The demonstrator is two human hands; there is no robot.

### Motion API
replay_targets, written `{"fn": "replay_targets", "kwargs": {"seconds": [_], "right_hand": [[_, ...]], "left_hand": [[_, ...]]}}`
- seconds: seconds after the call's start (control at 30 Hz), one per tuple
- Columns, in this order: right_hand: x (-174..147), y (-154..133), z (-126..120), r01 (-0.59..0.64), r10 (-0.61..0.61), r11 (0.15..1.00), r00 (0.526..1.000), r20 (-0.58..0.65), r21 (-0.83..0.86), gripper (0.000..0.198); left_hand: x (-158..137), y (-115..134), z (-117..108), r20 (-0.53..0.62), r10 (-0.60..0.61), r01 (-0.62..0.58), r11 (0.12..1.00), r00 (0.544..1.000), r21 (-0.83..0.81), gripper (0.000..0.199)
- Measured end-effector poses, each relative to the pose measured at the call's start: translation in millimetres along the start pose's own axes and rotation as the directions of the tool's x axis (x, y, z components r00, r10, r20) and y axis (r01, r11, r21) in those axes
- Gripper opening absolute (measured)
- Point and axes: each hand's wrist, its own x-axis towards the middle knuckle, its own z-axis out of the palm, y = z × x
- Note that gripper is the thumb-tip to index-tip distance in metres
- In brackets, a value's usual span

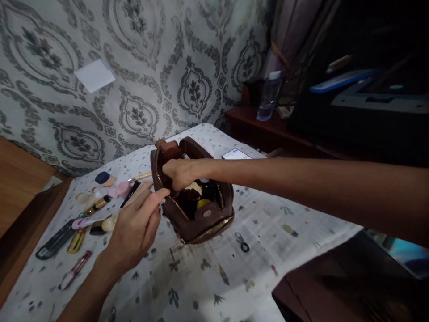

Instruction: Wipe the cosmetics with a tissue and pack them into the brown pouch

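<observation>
The right hand [179, 172] reached across the bench [268, 232] and its grip was closed over the upper left rim of the open brown leather cosmetic bag [196, 210], fingers curled over the edge and into the opening. The left hand [136, 230] sat just below and to the left of that grip, thumb and forefinger pinched together at the bag's near left edge; whether they held a zip pull or some small item could not be told. The bag stood upright on the patterned cloth covering the bench, directly beneath the right grip, with dark bottles and a yellow-capped jar [203, 203] visible inside, just right of the grip. A round snap [207, 213] showed on the bag's front wall, below and right of the grip. Left of both grips lay a scatter of cosmetics: a makeup sponge [104, 179], a makeup brush [140, 177], a black pencil [130, 193], a gold lipstick tube [76, 241] and a pink tube [74, 269]. Beyond the bag, up and right of the grip, lay a phone [236, 154]. Farther right, a plastic water bottle [269, 96] stood on a dark wooden shelf [254, 123].
</observation>
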Motion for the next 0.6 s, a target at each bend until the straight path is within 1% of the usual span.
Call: {"fn": "replay_targets", "kwargs": {"seconds": [0.07,0.13,0.2,0.3,0.43,0.53,0.6], "right_hand": [[3,5,-9,-0.058,0.059,0.998,0.994,-0.095,0.015,0.041],[9,11,-17,-0.120,0.125,0.992,0.974,-0.189,0.040,0.040],[15,16,-23,-0.178,0.195,0.980,0.954,-0.228,0.089,0.040],[22,18,-26,-0.203,0.227,0.971,0.948,-0.222,0.126,0.043],[25,12,-24,-0.171,0.195,0.977,0.958,-0.209,0.129,0.058],[27,11,-22,-0.153,0.180,0.978,0.962,-0.208,0.139,0.056],[25,13,-22,-0.118,0.145,0.982,0.972,-0.185,0.150,0.051]], "left_hand": [[0,0,0,-0.005,0.010,-0.010,1.000,1.000,-0.005,0.031],[-1,0,1,-0.009,0.012,-0.012,1.000,1.000,0.003,0.031],[-1,0,1,-0.004,0.010,-0.010,1.000,1.000,0.007,0.031],[-1,0,1,0.007,0.003,-0.003,1.000,1.000,-0.006,0.032],[-1,1,0,0.016,-0.006,0.006,1.000,1.000,-0.009,0.031],[-1,1,0,0.016,-0.013,0.013,1.000,1.000,-0.004,0.031],[-1,1,0,0.013,-0.016,0.016,1.000,1.000,-0.007,0.031]]}}
